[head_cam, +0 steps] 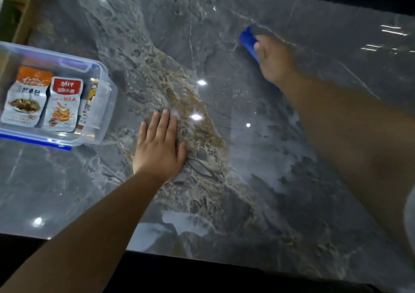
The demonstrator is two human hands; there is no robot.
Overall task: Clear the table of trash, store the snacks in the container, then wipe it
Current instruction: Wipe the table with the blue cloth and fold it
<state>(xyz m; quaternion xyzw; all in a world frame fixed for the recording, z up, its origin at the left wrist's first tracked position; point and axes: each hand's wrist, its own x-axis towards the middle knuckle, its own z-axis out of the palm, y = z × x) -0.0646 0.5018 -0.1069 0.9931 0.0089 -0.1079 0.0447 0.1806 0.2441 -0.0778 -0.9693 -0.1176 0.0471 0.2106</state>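
The grey marble table (224, 180) fills pretty much my whole view, glossy, with a brown veiny patch running through the middle and ceiling lights bouncing off it. Over at the left edge sits the clear plastic container (102, 104) with blue clips, lid off, and the snack packets (65, 104) are standing up inside it, an orange-topped one, a red-topped one, and a yellowish one tucked behind. My left hand (160, 145) is flat on the tabletop near the middle, fingers straight and together, palm down, just to the right of the container but not touching it. My right arm reaches way out to the far right, and my right hand (272, 60) is on top of the blue cloth (247, 42), pressing it against the marble. It's blurry there so I can't tell if my fingers are curled around it or just laid over it. The cloth is well apart from the container and from my left hand.
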